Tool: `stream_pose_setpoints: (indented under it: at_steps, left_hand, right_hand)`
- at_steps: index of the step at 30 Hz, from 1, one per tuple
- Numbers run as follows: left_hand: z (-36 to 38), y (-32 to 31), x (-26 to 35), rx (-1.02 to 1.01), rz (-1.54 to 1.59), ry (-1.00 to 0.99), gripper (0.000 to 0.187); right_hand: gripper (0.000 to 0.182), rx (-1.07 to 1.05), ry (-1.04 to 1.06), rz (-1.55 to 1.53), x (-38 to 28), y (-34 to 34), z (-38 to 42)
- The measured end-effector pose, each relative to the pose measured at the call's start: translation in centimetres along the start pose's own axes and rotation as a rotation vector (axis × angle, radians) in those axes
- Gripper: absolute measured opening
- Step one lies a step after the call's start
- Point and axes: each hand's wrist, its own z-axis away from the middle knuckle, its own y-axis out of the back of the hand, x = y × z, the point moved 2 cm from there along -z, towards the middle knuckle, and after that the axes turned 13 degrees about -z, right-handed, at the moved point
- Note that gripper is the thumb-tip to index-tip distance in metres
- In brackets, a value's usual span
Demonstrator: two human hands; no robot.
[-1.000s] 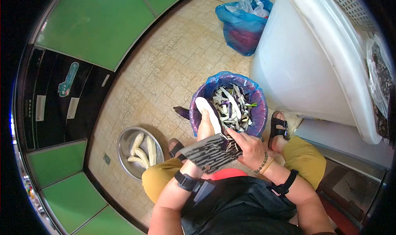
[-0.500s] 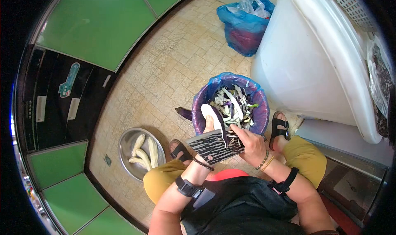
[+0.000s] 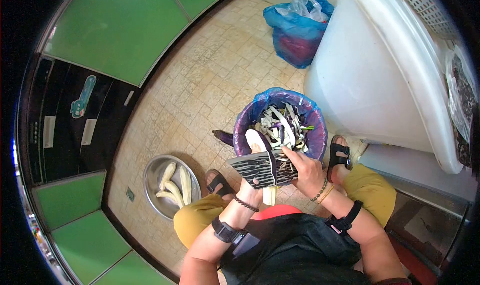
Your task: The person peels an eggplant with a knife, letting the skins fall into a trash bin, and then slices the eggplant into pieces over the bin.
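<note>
A partly peeled eggplant (image 3: 253,137) is in my left hand (image 3: 251,191), pale flesh on one side and dark skin on the other. Its pale lower end shows below the blade. My right hand (image 3: 309,176) grips a cleaver (image 3: 255,170) with a black-and-white streaked blade, lying across the eggplant; its handle is hidden in my palm. A dark strip of peel (image 3: 273,169) hangs over the blade. Most of my left fingers are behind the blade. Just beyond stands a bin (image 3: 241,130) lined with a blue bag, holding peelings (image 3: 280,125).
An unpeeled eggplant (image 3: 223,137) lies on the floor beside the bin. To the left, a steel bowl (image 3: 156,208) holds several peeled eggplants (image 3: 172,190). A blue bag (image 3: 298,32) stands at the back, near a large white tub (image 3: 360,80). Green cabinets (image 3: 115,30) line the left.
The cleaver has slid down along the eggplant towards my body. The peel strip lies further across the blade, and the eggplant's lower end has come into view beneath it.
</note>
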Motion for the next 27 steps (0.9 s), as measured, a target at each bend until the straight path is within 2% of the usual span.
stream_pose_setpoints:
  at_steps: [1,3,5,7,9,13,14,16,19,23,27]
  left_hand:
    - [0.5,-0.7,0.3,0.018,-0.097,0.042,0.048]
    - [1.8,-3.1,0.8,-0.012,-0.541,0.218,0.041]
    - [3.3,-5.7,0.9,0.078,-0.593,0.234,0.037]
    - [2.7,-4.9,1.5,0.109,-0.647,0.184,0.040]
    - [2.0,-5.1,2.3,0.202,-0.613,0.119,0.051]
    - [0.3,-2.7,1.3,0.079,-0.338,-0.023,0.046]
    - [0.0,-1.9,1.6,-0.046,-0.404,0.097,0.039]
    - [-0.2,-1.8,0.8,-0.063,-0.326,0.069,0.039]
    - [-0.5,-2.2,0.1,-0.059,-0.285,0.057,0.038]
    - [-0.6,-2.7,-0.3,-0.044,-0.262,0.044,0.037]
    - [-0.1,-3.0,0.0,-0.002,-0.254,0.033,0.035]
  right_hand:
    - [0.057,0.017,0.002,-0.011,0.1,-0.1,0.0]
    - [0.055,0.045,-0.024,-0.002,1.9,-0.3,-0.4]
    - [0.052,0.077,-0.055,0.007,2.2,-0.1,-0.8]
    - [0.051,0.080,-0.079,-0.048,1.3,0.4,-1.0]
    - [0.051,0.075,-0.071,-0.074,1.3,0.0,-0.8]
    - [0.055,0.071,0.047,-0.272,-0.9,0.0,-0.4]
    - [0.059,0.013,0.063,-0.206,-1.2,0.1,-0.2]
    - [0.070,-0.029,0.126,-0.127,-1.5,0.0,0.1]
    - [0.072,-0.017,0.078,-0.064,-1.2,0.0,0.3]
    - [0.060,0.065,0.081,0.015,-0.3,-0.5,0.3]
    - [0.055,0.053,0.093,0.034,-0.5,-0.4,0.2]
